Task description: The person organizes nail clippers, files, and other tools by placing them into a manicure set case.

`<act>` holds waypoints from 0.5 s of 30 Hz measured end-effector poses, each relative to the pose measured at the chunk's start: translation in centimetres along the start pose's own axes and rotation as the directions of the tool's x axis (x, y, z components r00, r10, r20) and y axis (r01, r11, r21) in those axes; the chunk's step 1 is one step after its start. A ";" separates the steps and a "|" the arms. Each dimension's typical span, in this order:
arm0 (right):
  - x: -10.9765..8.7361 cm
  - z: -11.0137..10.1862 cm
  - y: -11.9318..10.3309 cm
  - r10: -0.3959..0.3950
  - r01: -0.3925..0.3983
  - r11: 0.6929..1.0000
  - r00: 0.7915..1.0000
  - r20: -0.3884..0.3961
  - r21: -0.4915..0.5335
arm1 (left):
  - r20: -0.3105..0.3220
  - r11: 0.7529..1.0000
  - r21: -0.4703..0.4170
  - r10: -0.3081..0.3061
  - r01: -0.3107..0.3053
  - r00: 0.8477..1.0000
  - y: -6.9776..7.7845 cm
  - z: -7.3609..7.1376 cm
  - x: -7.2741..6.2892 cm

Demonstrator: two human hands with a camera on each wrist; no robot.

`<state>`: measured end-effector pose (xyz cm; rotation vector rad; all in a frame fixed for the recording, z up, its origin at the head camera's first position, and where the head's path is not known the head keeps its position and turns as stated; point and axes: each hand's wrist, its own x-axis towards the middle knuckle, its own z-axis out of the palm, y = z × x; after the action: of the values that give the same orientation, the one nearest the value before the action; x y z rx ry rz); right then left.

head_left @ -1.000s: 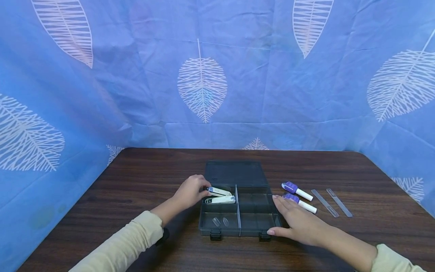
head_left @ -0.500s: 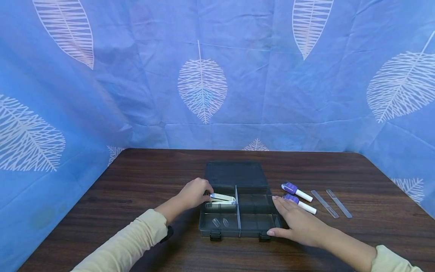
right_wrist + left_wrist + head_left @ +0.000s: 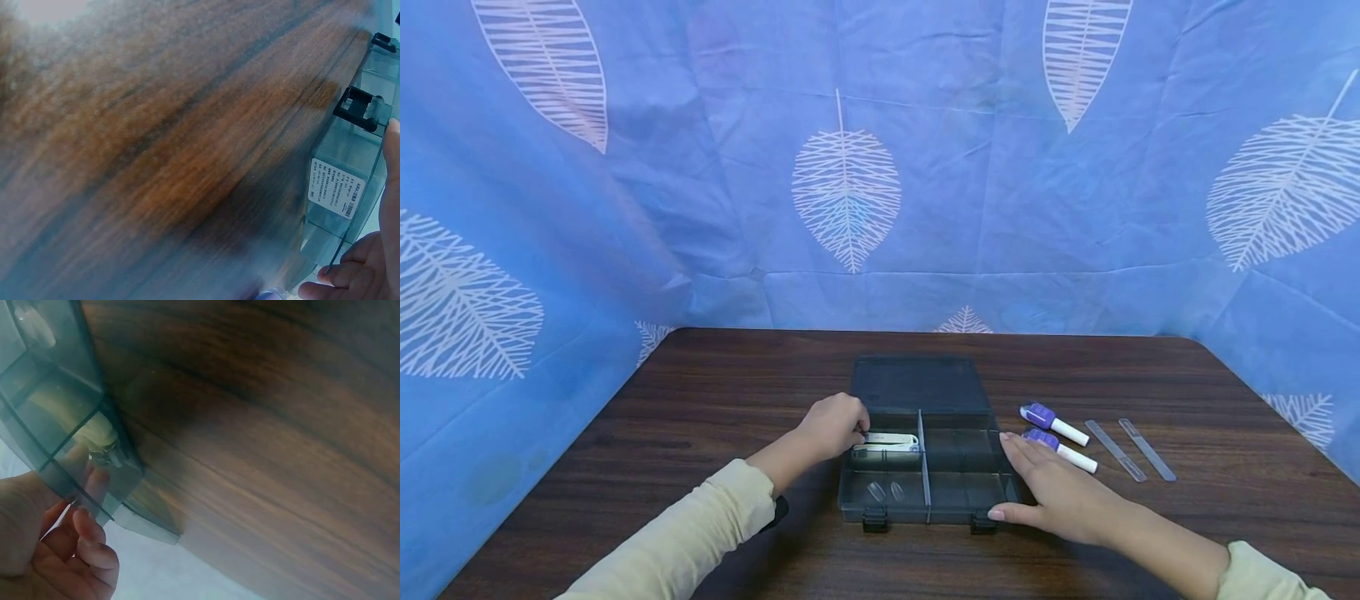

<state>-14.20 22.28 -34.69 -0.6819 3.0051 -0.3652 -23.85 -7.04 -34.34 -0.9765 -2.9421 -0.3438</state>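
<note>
A dark translucent divided box (image 3: 887, 509) stands with its lid (image 3: 917, 383) folded back. Two pale nail clippers (image 3: 893, 438) lie side by side in its back left compartment. My left hand (image 3: 832, 425) reaches over the box's left wall and pinches the left end of the rear clipper. Through the clear wall in the left wrist view, the thumb and a finger show at a clipper's end (image 3: 99, 434). My right hand (image 3: 1063, 490) rests along the box's right side, fingers straight, its thumb (image 3: 392, 140) by the front right latch (image 3: 358, 109).
Two clear nail tips (image 3: 876, 492) lie in the front left compartment. Right of the box are two purple nail polish bottles (image 3: 1051, 422) with white caps, one partly behind my right hand, and two thin clear strips (image 3: 1116, 451). A patterned blue cloth (image 3: 737, 167) hangs behind the table.
My left hand has lowered the tilted rear clipper and moved slightly right, so it now lies level beside the front clipper. The right hand has stayed on the box.
</note>
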 end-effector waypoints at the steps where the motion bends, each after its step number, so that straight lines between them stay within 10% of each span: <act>1: 0.0 0.0 0.0 -0.003 0.003 1.000 1.000 -0.002 -0.004 | -0.011 1.000 -0.012 0.003 -0.003 1.000 0.0 0.0 -0.1; 15: 0.1 0.1 0.2 -0.005 0.005 1.000 1.000 -0.007 -0.012 | -0.311 0.990 -0.139 -0.048 0.005 0.949 0.4 -0.2 -3.2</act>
<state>-14.31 22.38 -34.85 -0.6911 3.0149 -0.3509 -21.06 -8.62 -34.36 -0.8066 -2.6723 -0.6445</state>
